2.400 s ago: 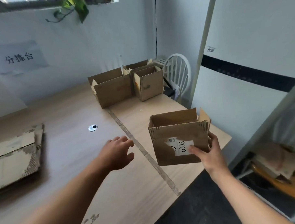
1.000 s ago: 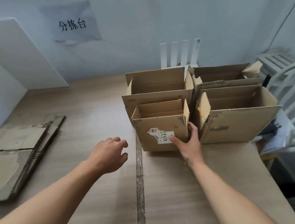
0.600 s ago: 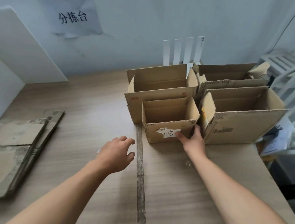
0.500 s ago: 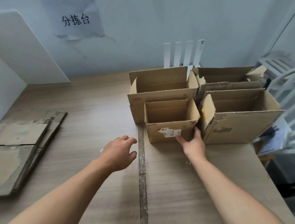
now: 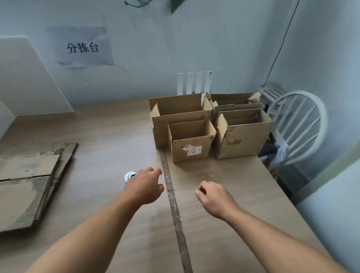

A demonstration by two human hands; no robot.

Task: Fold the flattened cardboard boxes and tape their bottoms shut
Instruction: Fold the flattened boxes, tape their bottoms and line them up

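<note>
Both arms were stretched out over the wooden table (image 5: 112, 129), nothing in either hand. The left hand (image 5: 145, 186) hung loose with fingers curled downward, not gripping anything, and it sat just left of the dark seam strip (image 5: 173, 198) running down the tabletop. The right hand (image 5: 213, 197) was on the other side of that strip, fingers curled in toward the palm, empty too.

Right behind the left hand's knuckles there was a small round metal grommet (image 5: 129, 176) set in the table. Way off to the left of the left hand lay the stack of flattened cardboard (image 5: 26, 184), lying flat.

Past both hands, a bit ahead of the right one, stood the small labelled box (image 5: 191, 144), upright and open on top, with a torn white sticker on its front. Touching behind it was a bigger open box (image 5: 178, 113), and to its right another open box (image 5: 243, 135), with a fourth box (image 5: 233, 102) behind that. Beyond the right hand, off the table edge, was a white chair (image 5: 298, 127).
</note>
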